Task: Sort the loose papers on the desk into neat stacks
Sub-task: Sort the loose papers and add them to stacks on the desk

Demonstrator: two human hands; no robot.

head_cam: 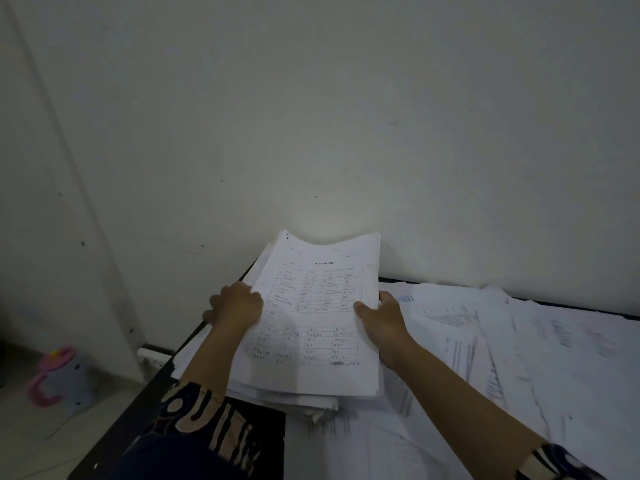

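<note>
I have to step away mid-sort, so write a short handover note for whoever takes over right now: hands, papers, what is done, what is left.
Left hand grips the left edge of the paper stack; right hand grips its right edge, thumb on top.
The stack is at the desk's left end, near the wall, far end bowed upward.
Done: one fairly even stack gathered, top sheet a printed table.
Left: loose sheets lie fanned and overlapping across the desk to the right and in front; gather and square them.
</note>
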